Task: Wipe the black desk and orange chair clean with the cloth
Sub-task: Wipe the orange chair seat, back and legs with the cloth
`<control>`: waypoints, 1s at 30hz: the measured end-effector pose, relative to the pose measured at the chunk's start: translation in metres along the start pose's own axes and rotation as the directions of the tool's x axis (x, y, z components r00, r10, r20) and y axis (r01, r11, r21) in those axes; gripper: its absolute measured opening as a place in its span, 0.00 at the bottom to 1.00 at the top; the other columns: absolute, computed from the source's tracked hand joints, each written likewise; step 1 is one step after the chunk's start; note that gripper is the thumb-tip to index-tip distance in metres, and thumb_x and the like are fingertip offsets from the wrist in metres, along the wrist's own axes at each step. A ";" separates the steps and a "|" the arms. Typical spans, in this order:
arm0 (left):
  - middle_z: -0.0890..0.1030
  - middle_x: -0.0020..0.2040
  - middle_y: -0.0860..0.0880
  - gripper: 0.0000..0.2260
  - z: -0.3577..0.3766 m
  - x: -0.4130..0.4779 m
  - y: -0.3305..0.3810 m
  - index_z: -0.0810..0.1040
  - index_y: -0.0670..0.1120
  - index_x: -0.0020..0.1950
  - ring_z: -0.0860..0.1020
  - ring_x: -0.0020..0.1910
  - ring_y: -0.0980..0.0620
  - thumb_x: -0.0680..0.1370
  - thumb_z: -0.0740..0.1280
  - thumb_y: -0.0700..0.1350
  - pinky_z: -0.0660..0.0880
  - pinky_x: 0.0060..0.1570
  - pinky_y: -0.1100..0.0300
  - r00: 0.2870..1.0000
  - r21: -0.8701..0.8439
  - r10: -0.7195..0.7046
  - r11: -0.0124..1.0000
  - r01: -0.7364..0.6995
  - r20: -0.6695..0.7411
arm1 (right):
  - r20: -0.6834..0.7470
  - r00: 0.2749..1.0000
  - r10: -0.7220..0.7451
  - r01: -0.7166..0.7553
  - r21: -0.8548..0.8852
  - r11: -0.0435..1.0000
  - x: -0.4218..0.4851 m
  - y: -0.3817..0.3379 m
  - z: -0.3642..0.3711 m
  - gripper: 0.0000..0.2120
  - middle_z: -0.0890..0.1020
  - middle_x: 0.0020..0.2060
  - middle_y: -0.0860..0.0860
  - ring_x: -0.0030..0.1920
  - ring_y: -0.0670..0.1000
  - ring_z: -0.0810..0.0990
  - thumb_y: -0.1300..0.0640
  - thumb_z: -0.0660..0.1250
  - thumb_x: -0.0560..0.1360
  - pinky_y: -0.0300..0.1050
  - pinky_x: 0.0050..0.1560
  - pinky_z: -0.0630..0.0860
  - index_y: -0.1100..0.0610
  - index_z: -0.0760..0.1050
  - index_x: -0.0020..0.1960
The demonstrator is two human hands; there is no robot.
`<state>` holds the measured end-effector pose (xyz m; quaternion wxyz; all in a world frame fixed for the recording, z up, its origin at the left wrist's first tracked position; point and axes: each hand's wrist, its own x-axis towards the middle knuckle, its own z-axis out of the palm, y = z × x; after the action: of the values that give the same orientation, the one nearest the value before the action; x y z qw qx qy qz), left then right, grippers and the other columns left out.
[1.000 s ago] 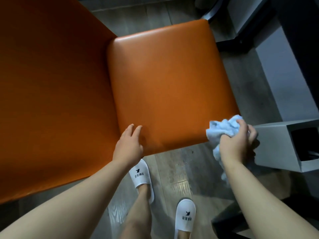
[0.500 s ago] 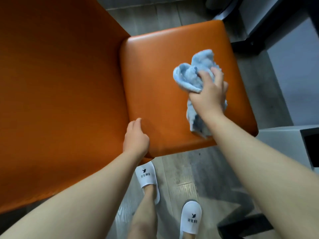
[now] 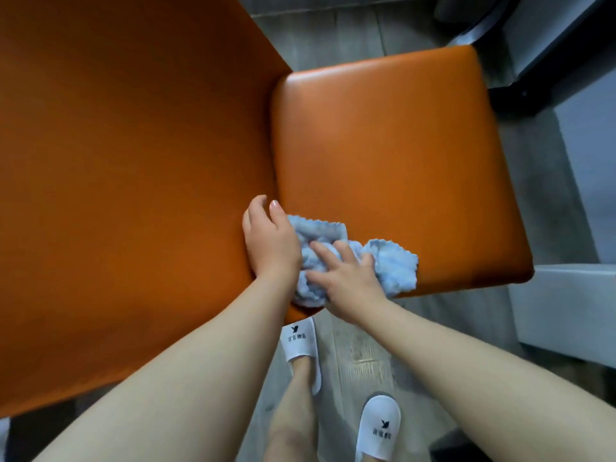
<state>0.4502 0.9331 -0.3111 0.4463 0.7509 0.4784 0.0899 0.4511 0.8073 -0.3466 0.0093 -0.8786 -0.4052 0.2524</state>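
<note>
While wiping chair seat (image 3: 393, 168) near edge, am pressing soft, light cloth (image 3: 396, 266) with spread right hand (image 3: 346, 285); left hand (image 3: 270, 241) bracing seat, fingers loose.

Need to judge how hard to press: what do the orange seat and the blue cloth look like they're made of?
Seat: smooth leather or faux leather, which one I can't tell; satin sheen, soft highlights along the rounded edge. Cloth: fluffy microfibre or terry by the look; nubby pile, scalloped edge, bunched under the right hand.
</note>
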 end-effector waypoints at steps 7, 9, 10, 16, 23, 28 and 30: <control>0.65 0.72 0.45 0.20 0.012 -0.012 -0.024 0.62 0.47 0.73 0.64 0.70 0.44 0.82 0.56 0.49 0.63 0.67 0.51 0.929 0.338 0.054 0.922 -0.187 0.366 | -0.009 0.995 0.098 -0.098 -0.067 0.993 -0.101 0.082 0.011 0.22 0.81 0.58 0.52 0.49 0.59 0.81 0.58 0.81 0.47 0.51 0.32 0.74 0.42 0.82 0.38; 0.65 0.72 0.47 0.21 0.016 -0.016 -0.030 0.61 0.48 0.74 0.64 0.71 0.45 0.82 0.56 0.50 0.65 0.66 0.50 0.889 0.417 0.056 0.868 -0.268 0.454 | -0.012 0.911 0.413 -0.413 -0.023 0.910 -0.122 0.109 0.014 0.20 0.69 0.69 0.50 0.62 0.60 0.70 0.57 0.74 0.64 0.56 0.48 0.72 0.41 0.79 0.53; 0.65 0.72 0.47 0.21 0.016 -0.017 -0.032 0.61 0.48 0.74 0.64 0.71 0.45 0.81 0.57 0.50 0.66 0.66 0.49 0.872 0.455 0.057 0.836 -0.308 0.486 | -0.016 0.795 0.607 -0.607 0.017 0.795 -0.131 0.121 0.016 0.19 0.62 0.72 0.49 0.66 0.60 0.63 0.57 0.68 0.70 0.57 0.55 0.69 0.41 0.76 0.58; 0.64 0.73 0.46 0.19 0.014 -0.022 -0.034 0.65 0.48 0.72 0.64 0.70 0.44 0.80 0.58 0.45 0.66 0.65 0.49 0.753 0.547 0.113 0.620 -0.563 0.648 | -0.182 0.285 0.941 -0.701 0.630 0.334 -0.115 0.113 -0.009 0.16 0.65 0.68 0.53 0.61 0.63 0.65 0.61 0.65 0.69 0.59 0.58 0.66 0.53 0.75 0.56; 0.63 0.73 0.46 0.20 0.011 -0.025 -0.034 0.65 0.47 0.72 0.64 0.70 0.43 0.80 0.59 0.46 0.67 0.65 0.48 0.757 0.559 0.095 0.616 -0.555 0.646 | -0.183 0.860 0.477 -0.425 0.262 0.867 -0.084 0.071 0.024 0.22 0.58 0.75 0.46 0.70 0.53 0.58 0.60 0.65 0.68 0.50 0.60 0.59 0.43 0.74 0.60; 0.64 0.74 0.48 0.21 0.018 -0.025 -0.038 0.62 0.46 0.73 0.64 0.71 0.48 0.81 0.57 0.50 0.68 0.64 0.52 0.760 0.565 0.139 0.588 -0.580 0.635 | 0.116 0.274 0.955 -0.833 0.525 0.175 -0.132 0.145 0.025 0.18 0.64 0.67 0.58 0.63 0.64 0.65 0.56 0.65 0.72 0.61 0.59 0.67 0.49 0.71 0.62; 0.63 0.74 0.48 0.23 0.022 -0.027 -0.038 0.61 0.47 0.74 0.63 0.72 0.48 0.81 0.59 0.51 0.68 0.65 0.51 0.760 0.571 0.158 0.569 -0.591 0.630 | 0.188 0.033 0.982 -0.754 0.650 -0.099 -0.138 0.165 0.014 0.19 0.66 0.65 0.60 0.61 0.66 0.68 0.54 0.66 0.72 0.63 0.59 0.68 0.50 0.68 0.62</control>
<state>0.4241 0.9041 -0.3453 0.1782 0.9464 0.1558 -0.2197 0.4861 0.5950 -0.3350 0.1862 -0.8826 0.4091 0.1375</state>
